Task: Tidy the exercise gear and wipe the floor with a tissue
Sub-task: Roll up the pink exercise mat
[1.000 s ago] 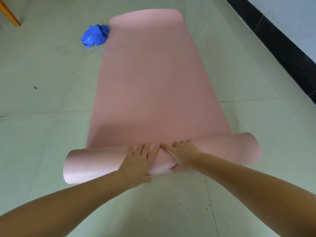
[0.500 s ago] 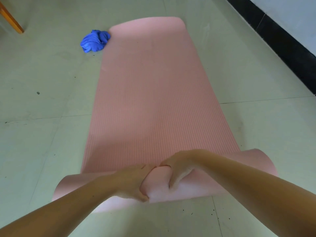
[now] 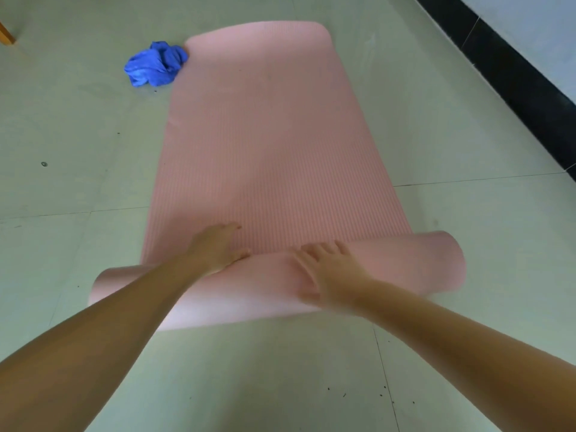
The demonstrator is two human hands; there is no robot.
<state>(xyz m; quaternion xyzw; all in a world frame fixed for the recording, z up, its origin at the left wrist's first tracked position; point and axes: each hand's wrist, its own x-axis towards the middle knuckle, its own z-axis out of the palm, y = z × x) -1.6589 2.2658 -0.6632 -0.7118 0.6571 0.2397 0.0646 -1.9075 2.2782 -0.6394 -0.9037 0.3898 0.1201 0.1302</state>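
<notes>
Head view, from the left edge across: a wooden leg [image 3: 5,34] juts in at the top-left corner of the pale tiled floor [image 3: 62,275]. To its right a crumpled blue cloth [image 3: 155,63] lies on the floor, touching the far left corner of the pink exercise mat [image 3: 274,135]. The mat stretches away down the middle of the floor, flat along most of its length and ribbed with fine lines, its far end rounded at the corners. Its near end is curled into a roll [image 3: 405,263] lying across the mat's width, the roll's left end partly hidden behind the left forearm. The left hand [image 3: 219,249] lies at the line where the roll meets the flat part, its fingers [image 3: 232,227] straight and released, reaching forward onto the flat surface and gripping nothing. Just to its right, the right hand [image 3: 330,269] rests palm-down on top of the roll, its fingers [image 3: 314,251] spread and flat against the mat, likewise released; this hand is a little blurred. Small dark specks dot the floor near the right forearm. Along the right edge runs a black skirting band [image 3: 514,79] at the foot of a pale wall [image 3: 536,20].
</notes>
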